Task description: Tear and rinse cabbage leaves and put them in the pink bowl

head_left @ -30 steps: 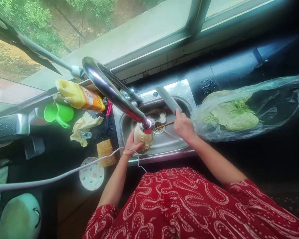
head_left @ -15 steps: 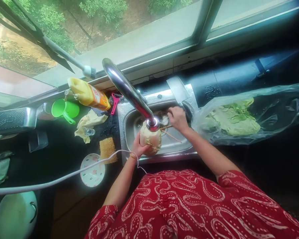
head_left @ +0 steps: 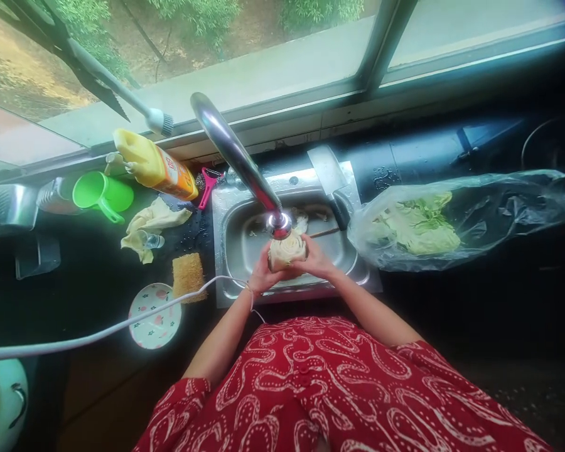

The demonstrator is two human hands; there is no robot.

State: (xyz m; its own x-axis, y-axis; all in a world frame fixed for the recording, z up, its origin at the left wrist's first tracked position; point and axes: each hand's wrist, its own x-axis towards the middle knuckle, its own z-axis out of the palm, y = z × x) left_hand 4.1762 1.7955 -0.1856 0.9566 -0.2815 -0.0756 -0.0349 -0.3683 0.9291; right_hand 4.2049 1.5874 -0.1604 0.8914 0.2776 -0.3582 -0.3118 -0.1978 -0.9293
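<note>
Cabbage point(head_left: 287, 249) sat right under the spout of the faucet point(head_left: 245, 169), pale cut face up, held over the steel sink point(head_left: 230, 242). Left hand point(head_left: 262, 274) was curled against its left side, fingers wrapped round and pressing on the leaves; right hand point(head_left: 316, 262) cupped the other side the same way, so both hands clasped the cabbage between them. Cleaver point(head_left: 330, 182) lay on the far rim of the sink, blade toward the window, handle pointing down into the basin. Chopsticks point(head_left: 324, 233) lay in the basin just beyond the right hand. Off to the right on the dark tabletop point(head_left: 452, 301), a clear plastic bag point(head_left: 456, 216) held loose green leaves. To the left of the sink lay a yellow sponge point(head_left: 187, 275), a small patterned plate point(head_left: 154, 315), a crumpled cloth point(head_left: 148, 226), a green cup point(head_left: 101, 193) and a tipped yellow bottle point(head_left: 153, 166). White cable point(head_left: 98, 336) ran across the front, passing the left wrist.
</note>
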